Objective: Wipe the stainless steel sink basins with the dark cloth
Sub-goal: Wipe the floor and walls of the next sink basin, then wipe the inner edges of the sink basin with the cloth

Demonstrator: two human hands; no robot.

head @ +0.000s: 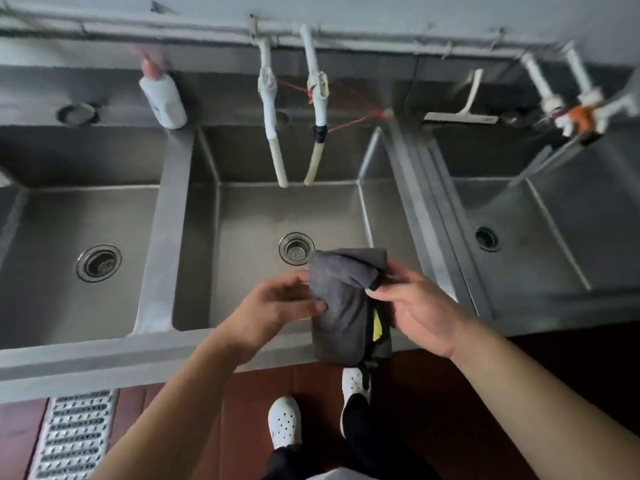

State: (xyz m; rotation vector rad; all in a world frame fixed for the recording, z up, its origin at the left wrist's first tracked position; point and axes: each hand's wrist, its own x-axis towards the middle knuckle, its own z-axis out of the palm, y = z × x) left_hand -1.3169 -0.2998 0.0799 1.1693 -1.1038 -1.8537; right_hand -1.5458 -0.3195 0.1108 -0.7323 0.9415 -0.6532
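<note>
Both hands' grip on dark cloth, above middle basin

You have nothing here that can be read. The white bottle standing on the ledge between the left and middle basins carries a darker patch that may be a label, but it is blurred and no letters come out. The yellow tag showing at the edge of the dark cloth is too small and too folded to show any print. No numbers, brands or signs appear elsewhere.
</note>
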